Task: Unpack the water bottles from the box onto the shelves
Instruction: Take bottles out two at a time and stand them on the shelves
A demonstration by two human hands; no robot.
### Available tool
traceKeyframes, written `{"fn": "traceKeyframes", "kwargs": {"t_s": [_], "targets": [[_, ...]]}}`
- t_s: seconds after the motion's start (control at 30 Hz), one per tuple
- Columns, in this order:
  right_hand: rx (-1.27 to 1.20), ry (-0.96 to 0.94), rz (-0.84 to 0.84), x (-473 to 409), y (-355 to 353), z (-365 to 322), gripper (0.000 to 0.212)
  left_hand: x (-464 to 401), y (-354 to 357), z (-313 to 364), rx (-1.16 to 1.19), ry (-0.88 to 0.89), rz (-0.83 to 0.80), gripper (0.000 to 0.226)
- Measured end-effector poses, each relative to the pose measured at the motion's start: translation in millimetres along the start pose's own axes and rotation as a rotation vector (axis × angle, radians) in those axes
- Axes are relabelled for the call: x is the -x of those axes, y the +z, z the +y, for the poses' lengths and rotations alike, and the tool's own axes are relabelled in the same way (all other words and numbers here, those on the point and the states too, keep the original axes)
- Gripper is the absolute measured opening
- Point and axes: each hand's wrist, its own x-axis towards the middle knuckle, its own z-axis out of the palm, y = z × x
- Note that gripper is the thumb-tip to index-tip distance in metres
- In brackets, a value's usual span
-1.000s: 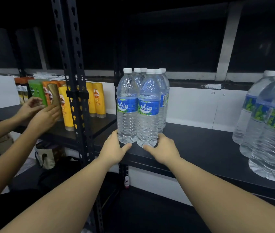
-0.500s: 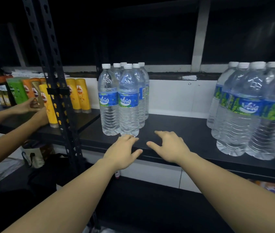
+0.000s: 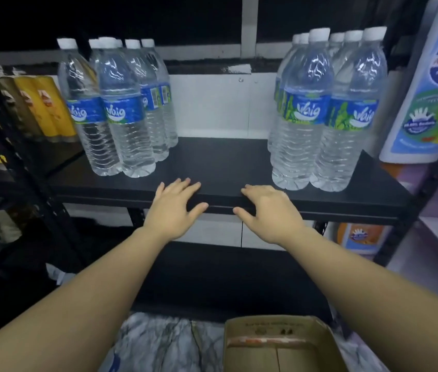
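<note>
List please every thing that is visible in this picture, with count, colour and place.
left bottle group: at least six, clear with blue labels, shelf left
right bottle group: at least six, clear with blue labels, shelf right
shelf: one, black, centre
yellow bottles: several, yellow, next bay on the left
large white bottle: one, white and blue, far right
orange bottle: one, orange, lower right
cardboard box: one, brown, open, bottom, contents not visible
left hand: open, at shelf front edge
right hand: open, at shelf front edge
</note>
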Motion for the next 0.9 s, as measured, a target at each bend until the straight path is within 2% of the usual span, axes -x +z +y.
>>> {"fn": "traceKeyframes", "kwargs": {"t_s": [0.13, 0.3, 0.6, 0.77, 0.9], "targets": [[0.030, 0.001, 0.010, 15, 6, 5, 0.068, 6, -1, 2, -0.055, 0.013, -0.036, 0.081], [0.060, 0.000, 0.002, 15, 5, 6, 0.075, 25, 14, 16, -0.005, -0.014, 0.023, 0.087], [0.014, -0.026, 0.090, 15, 15, 12, 0.075, 28, 26, 29, 0.166, -0.123, 0.190, 0.075], [0.001, -0.084, 0.154, 15, 20, 22, 0.067, 29, 29, 35, 0.205, -0.182, 0.222, 0.073], [0.006, -0.098, 0.173, 13, 30, 23, 0.074, 29, 28, 40, 0.222, -0.221, 0.192, 0.071]]}}
